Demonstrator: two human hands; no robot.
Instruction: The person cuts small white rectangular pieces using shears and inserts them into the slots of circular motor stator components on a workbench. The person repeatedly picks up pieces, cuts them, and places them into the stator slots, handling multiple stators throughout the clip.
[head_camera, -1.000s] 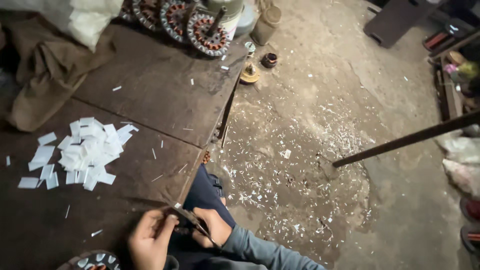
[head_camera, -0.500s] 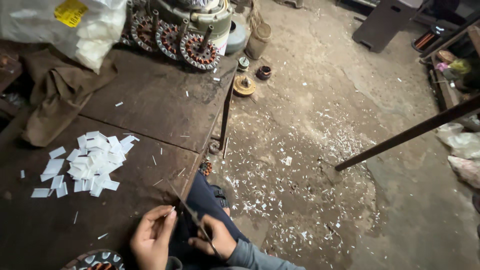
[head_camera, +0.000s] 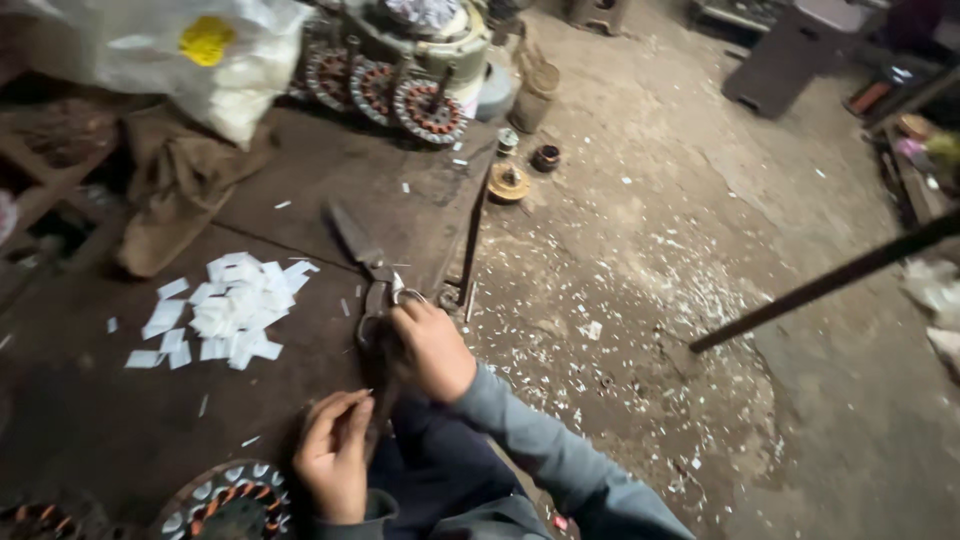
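- Scissors (head_camera: 366, 268) are lying on the dark wooden workbench (head_camera: 150, 420), blades pointing up and away toward the far end, handles toward the person.
- The right hand (head_camera: 432, 348) is resting on the handles, fingers curled over the loops; whether they are closing firmly around them is hard to tell, since the hand is hiding the grip.
- The left hand (head_camera: 333, 458) is hovering near the bench's front edge, fingers pinching together, apparently on a small thin piece too small to make out.
- A pile of white paper slips (head_camera: 232, 310) is sitting on the bench to the left of the scissors, near them but apart, with stray slips scattering around it.
- A round motor winding (head_camera: 232, 502) with copper coils and white inserts is lying just beside the left hand at the bottom edge.
- More round windings (head_camera: 402, 88) are standing at the far end of the bench, next to a white plastic bag (head_camera: 200, 55).
- White scraps are littering the concrete floor (head_camera: 680, 250) to the right of the bench.
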